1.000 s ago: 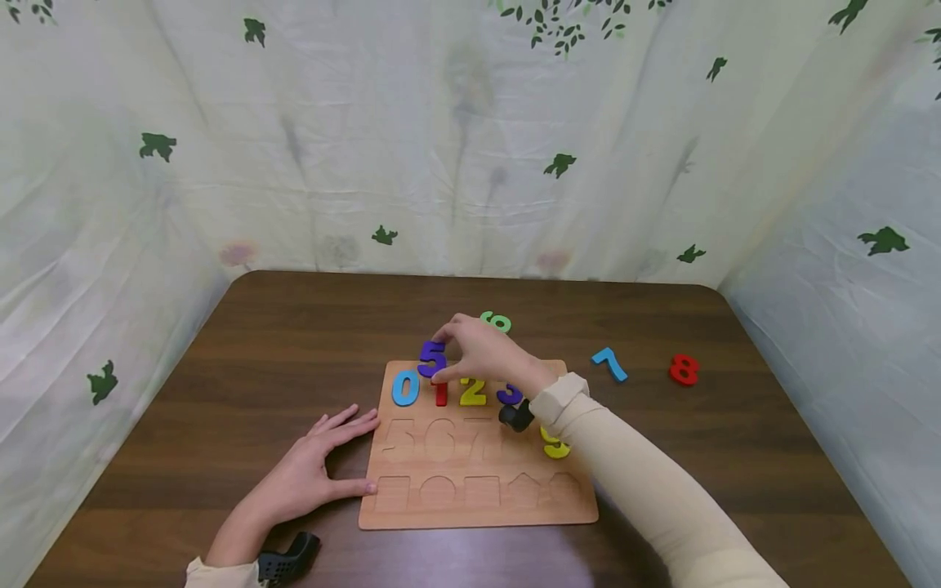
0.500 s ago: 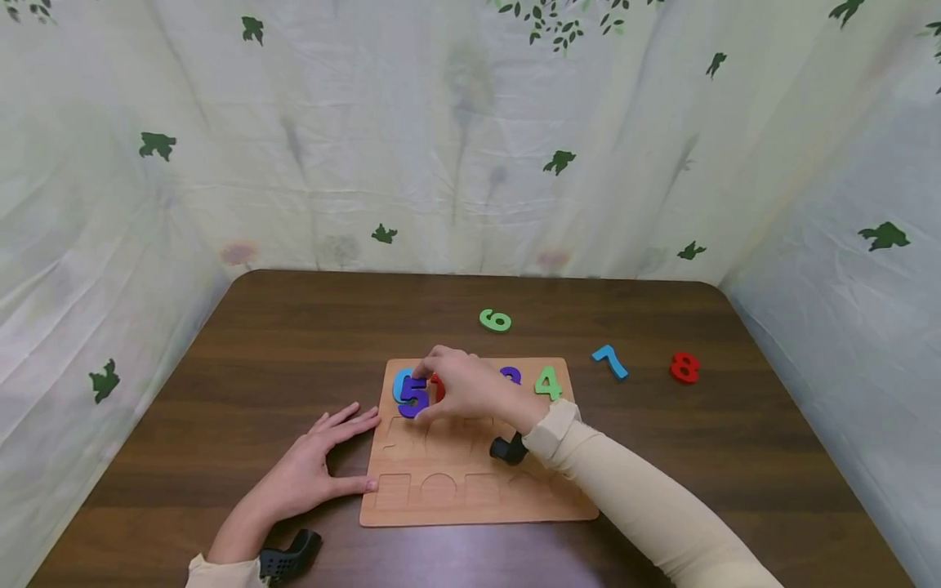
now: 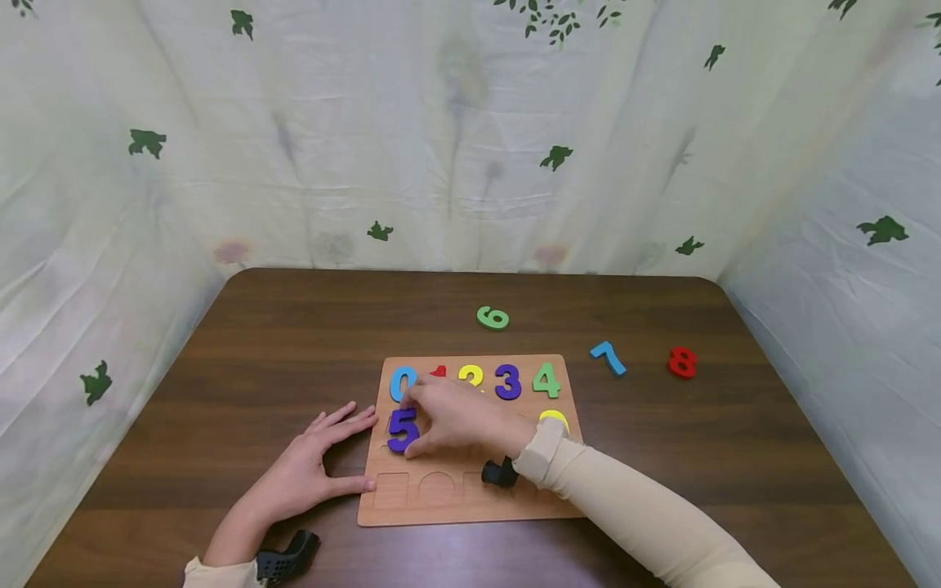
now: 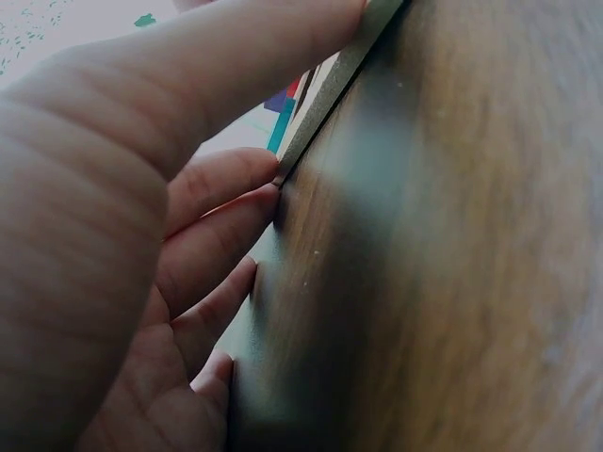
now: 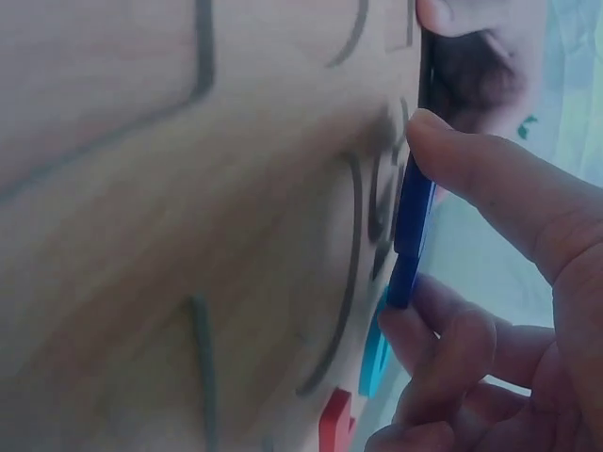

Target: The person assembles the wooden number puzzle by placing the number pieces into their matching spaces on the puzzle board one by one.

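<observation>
In the head view, my right hand point(image 3: 463, 418) pinches a purple number 5 point(image 3: 402, 431) between thumb and fingers, over the left end of the middle row of a wooden number puzzle board point(image 3: 434, 516). The right wrist view has the 5 point(image 5: 415, 212) edge-on, its face close to the board, the thumb at one end and fingers at the other. My left hand point(image 3: 305, 474) lies with fingers spread, thumb and fingertips against the board's left edge. Along the top row sit a blue 0 point(image 3: 402, 382), red 1, yellow 2, purple 3 point(image 3: 508, 382) and green 4 point(image 3: 546, 381).
Beyond the board lies a green 6 point(image 3: 492, 318). To its right are a blue 7 point(image 3: 608, 358) and a red 8 point(image 3: 682, 363) on the brown table point(image 3: 331, 314). A yellow piece point(image 3: 555, 419) on the board is partly hidden by the right cuff. Fabric point(image 3: 309, 147) encloses the table.
My right hand has brought the purple 5 from above the top row, past the 0 and 1, down to the middle row's left end. The left hand has stayed at the board's edge.
</observation>
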Motion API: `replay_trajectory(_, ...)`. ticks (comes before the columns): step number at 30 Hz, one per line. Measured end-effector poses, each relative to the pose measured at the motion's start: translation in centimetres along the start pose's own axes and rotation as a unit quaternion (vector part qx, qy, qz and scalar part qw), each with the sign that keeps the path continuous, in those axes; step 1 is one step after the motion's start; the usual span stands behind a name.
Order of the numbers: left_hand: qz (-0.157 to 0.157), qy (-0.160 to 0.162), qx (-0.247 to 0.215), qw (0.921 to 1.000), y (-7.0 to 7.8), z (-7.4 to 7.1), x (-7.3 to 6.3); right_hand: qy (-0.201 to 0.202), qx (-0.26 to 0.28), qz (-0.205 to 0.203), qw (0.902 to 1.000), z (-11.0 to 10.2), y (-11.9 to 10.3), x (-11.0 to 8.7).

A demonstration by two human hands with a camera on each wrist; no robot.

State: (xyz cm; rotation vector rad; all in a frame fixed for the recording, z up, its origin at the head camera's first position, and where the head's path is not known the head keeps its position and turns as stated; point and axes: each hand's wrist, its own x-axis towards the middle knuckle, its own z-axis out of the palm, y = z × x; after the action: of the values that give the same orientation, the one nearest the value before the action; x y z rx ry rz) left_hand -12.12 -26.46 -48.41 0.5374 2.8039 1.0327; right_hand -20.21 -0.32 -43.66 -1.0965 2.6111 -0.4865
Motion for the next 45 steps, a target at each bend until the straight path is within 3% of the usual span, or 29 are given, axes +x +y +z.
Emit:
replay_trajectory(12, -0.011, -0.001, -0.001, 0.9999, 0.2, 0.3, 0.0, 0.001, -0.014, 0.017, 0.9998, 1.1, -0.6, 0.0)
replay_trajectory(45, -0.011, 0.000, 0.005, 0.9999, 0.3, -0.1, 0.0, 0.010, -0.014, 0.013, 0.9998, 0.8, -1.0, 0.1)
